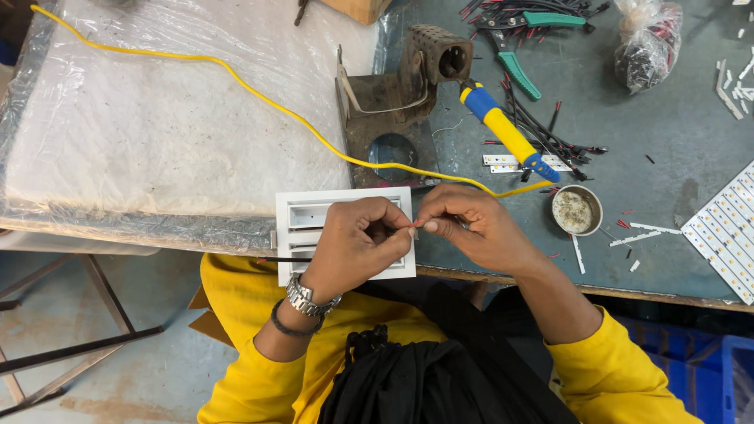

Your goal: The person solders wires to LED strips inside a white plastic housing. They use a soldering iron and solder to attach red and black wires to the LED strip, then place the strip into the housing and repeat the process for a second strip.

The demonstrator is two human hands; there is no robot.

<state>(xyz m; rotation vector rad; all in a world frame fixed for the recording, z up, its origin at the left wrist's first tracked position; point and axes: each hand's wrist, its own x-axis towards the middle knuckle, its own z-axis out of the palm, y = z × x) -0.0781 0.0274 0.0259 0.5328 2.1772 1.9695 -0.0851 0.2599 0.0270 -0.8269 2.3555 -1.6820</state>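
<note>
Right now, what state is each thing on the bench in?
Left hand: pinching a thin red wire.
Right hand: pinching the same wire.
White frame: flat at the bench edge, under the hands.
Soldering iron: lying by its stand, unheld.
Small tin: open.
Green pliers: lying unheld.

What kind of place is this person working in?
Probably a small electronics workshop. A soldering iron with a yellow handle lies on the workbench, near cut wires and strips of tiny lights. Both hands pinch a thin red wire.
</note>
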